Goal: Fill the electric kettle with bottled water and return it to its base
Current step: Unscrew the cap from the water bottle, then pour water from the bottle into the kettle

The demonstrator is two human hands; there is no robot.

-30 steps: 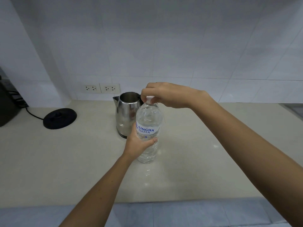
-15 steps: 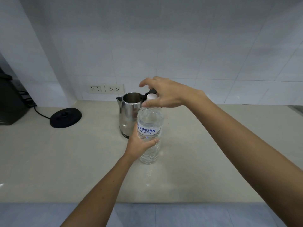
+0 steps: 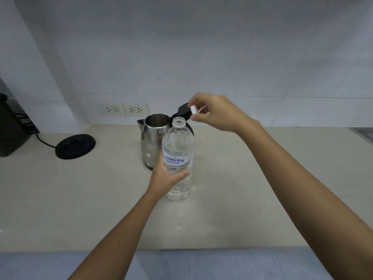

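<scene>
A clear water bottle with a blue and white label stands upright on the counter, its neck uncapped. My left hand grips its lower body. My right hand hovers just above and to the right of the neck, pinching the white cap. Right behind the bottle stands the steel kettle with its black lid flipped up; its handle is mostly hidden by the bottle. The black round kettle base lies on the counter to the left, apart from the kettle.
A cord runs from the base toward a dark appliance at the left edge. Two wall sockets sit on the tiled wall behind the kettle. The beige counter ends at a front edge low in view.
My right hand has twisted the cap off the bottle and lifted it up and to the right. The bottle neck now stands bare. My left hand kept its grip.
</scene>
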